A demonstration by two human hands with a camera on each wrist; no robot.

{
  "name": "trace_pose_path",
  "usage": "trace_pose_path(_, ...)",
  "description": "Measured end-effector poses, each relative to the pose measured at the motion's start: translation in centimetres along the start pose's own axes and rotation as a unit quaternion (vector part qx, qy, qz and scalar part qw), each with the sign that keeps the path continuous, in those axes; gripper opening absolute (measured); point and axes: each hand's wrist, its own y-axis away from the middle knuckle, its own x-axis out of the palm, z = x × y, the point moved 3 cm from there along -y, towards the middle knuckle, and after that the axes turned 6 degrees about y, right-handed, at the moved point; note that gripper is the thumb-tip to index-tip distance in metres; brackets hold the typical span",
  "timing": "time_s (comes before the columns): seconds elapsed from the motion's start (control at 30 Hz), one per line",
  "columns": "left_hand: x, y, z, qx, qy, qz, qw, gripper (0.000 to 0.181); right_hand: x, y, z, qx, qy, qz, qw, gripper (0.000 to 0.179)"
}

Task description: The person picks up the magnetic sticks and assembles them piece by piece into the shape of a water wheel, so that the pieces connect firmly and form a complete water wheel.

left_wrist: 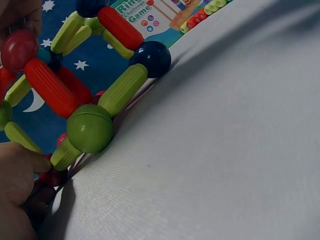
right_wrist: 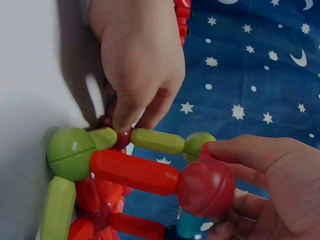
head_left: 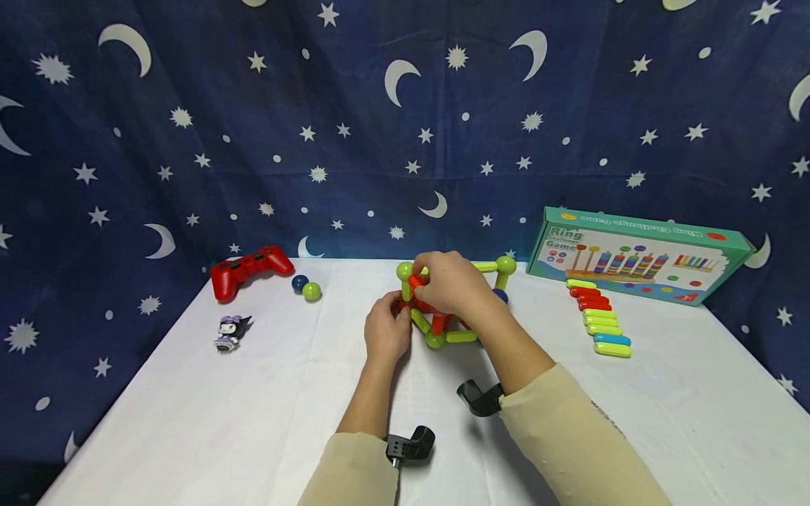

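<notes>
A frame of magnetic rods and balls stands on the table, with a green ball (head_left: 434, 340) at its near bottom corner. My left hand (head_left: 387, 327) is low on its left side, thumb and fingers pinching a small-looking red ball (right_wrist: 123, 138) between two green rods. Higher up, my right hand (head_left: 449, 282) pinches a short-showing red rod (head_left: 415, 281) beside a green ball (right_wrist: 199, 145). A larger red ball (right_wrist: 206, 187) lies right at the right fingers. A long red rod (right_wrist: 136, 171) slopes from it to the bottom green ball. Red rods meet inside the frame.
Loose green, red and blue rods (head_left: 598, 318) lie in a row at the right, before a green game box (head_left: 639, 256). At the left are a red game controller (head_left: 249, 270), a blue ball (head_left: 300, 284), a green ball (head_left: 311, 292) and a small figurine (head_left: 230, 332).
</notes>
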Motion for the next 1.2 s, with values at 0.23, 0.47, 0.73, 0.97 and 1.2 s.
trace_pose_path(0.23,-0.1,0.0,0.0,0.001,-0.003,0.0,1.0,0.033,0.2,-0.1,0.3,0.021,0.027,-0.019,0.9992,0.035)
trace_pose_path(0.47,0.1,0.0,0.1,0.0,0.006,0.001,1.0,0.033,-0.2,0.5,-0.8,0.018,0.004,-0.033,0.9993,0.031)
trace_pose_path(0.73,0.0,-0.1,-0.1,-0.007,0.003,0.0,1.0,0.034,-3.6,4.6,-7.1,-0.017,-0.086,-0.084,0.9926,0.026)
trace_pose_path(0.97,-0.2,-0.3,-0.2,-0.012,0.005,0.002,0.9999,0.034,-5.2,8.6,-15.3,-0.013,-0.067,-0.089,0.9937,0.028)
trace_pose_path(1.2,0.2,-0.2,0.0,-0.011,0.004,0.003,0.9999,0.035,-3.8,11.3,-22.5,0.053,-0.014,-0.039,0.9977,0.03)
